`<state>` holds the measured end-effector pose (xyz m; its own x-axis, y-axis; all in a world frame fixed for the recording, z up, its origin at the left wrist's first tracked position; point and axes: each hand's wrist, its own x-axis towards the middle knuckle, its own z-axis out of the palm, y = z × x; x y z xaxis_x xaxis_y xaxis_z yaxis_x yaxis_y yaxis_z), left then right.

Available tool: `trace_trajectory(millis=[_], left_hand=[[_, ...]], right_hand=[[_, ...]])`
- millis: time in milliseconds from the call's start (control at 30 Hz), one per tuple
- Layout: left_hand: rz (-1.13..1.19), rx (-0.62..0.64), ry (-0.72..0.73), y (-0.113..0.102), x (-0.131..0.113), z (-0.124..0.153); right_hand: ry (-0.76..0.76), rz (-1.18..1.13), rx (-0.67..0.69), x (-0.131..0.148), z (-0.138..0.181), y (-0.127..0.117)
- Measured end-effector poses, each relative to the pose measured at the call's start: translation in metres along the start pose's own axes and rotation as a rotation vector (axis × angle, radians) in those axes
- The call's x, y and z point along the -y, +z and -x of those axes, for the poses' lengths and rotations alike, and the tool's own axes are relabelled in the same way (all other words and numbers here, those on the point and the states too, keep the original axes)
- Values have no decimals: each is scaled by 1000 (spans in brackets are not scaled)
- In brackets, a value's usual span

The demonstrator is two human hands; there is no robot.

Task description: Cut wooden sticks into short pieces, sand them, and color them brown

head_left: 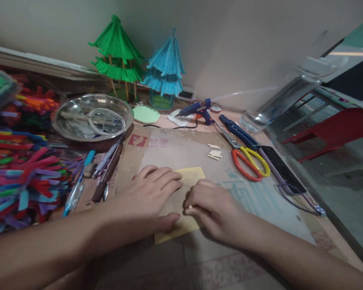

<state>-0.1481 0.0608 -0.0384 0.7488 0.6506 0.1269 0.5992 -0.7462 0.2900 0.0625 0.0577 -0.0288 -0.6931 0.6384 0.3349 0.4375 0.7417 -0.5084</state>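
A yellow sheet of paper (187,225) lies on a pale sheet over cardboard in front of me. Across its left part rests my left hand (155,191), fingers stretched out and thumb apart. My right hand (210,203) is closed at the paper's right side, its pinch holding a small pale stick (190,207) of which only the tip shows. Several short cut sticks (214,154) lie loose beyond that hand. Scissors (248,165) with one red and one yellow handle lie to their right.
Two pipe-cleaner pagodas, one green (117,48) and one blue (166,60), stand at the wall. Nearby are a glue gun (196,110), a steel bowl (59,129), a water bottle (284,100) and a phone (281,169). Colourful pipe cleaners (24,185) pile up at left.
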Motion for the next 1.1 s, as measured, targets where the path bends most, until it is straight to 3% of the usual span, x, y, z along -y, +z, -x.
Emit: trace_trajectory(millis=[100, 300, 467, 600, 767, 933, 1100], left_hand=[[-2, -4, -8, 1, 0, 0], [-5, 4, -7, 1, 1, 0], [-5, -1, 0, 2, 1, 0], [-3, -12, 0, 3, 1, 1], [-22, -27, 10, 4, 1, 1], [6, -10, -3, 2, 1, 1], [8, -28, 9, 4, 1, 1]], right_hand=[[-109, -9, -31, -2, -3, 2], [55, 27, -6, -2, 2, 0], [-111, 30, -40, -3, -2, 3], [47, 52, -43, -2, 0, 2], [-90, 19, -38, 0, -2, 4], [68, 71, -41, -2, 3, 2], [-91, 55, -74, -5, 0, 6]])
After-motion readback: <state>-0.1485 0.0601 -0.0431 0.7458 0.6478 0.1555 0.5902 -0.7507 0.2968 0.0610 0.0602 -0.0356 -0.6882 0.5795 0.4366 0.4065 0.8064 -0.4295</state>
